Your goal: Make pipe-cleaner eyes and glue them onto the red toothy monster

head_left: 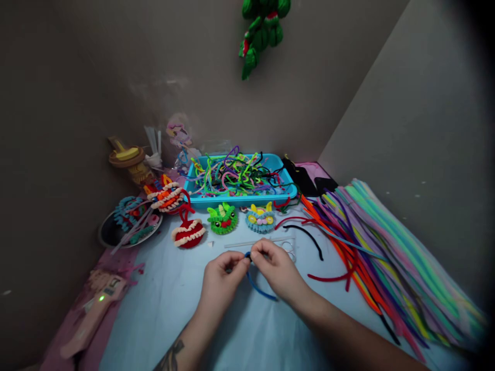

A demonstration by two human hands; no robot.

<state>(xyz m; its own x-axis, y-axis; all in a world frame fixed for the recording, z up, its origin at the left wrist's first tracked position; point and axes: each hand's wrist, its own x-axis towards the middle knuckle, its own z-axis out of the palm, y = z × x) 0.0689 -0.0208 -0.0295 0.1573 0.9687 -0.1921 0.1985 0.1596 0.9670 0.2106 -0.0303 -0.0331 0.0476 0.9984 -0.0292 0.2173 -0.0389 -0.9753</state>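
Observation:
Low over the light blue cloth, my left hand (224, 273) and my right hand (276, 265) meet fingertip to fingertip. Both pinch a blue pipe cleaner (258, 289); its free end curves down and right below them. A small dark bit shows at the pinch, too small to make out. Just beyond my right hand lie scissors (287, 248) and a thin straight rod (240, 245). Past them sit a green pipe-cleaner animal head (223, 218) and a light blue and yellow one (260, 219). To their left rests a red and cream pipe-cleaner piece (188, 233).
A blue tray (240, 200) full of pipe-cleaner scraps stands at the back. Bundled long pipe cleaners (394, 263) cover the right side. On the left are a metal bowl (110, 238) with pieces and a pink device (95, 314) with a green light.

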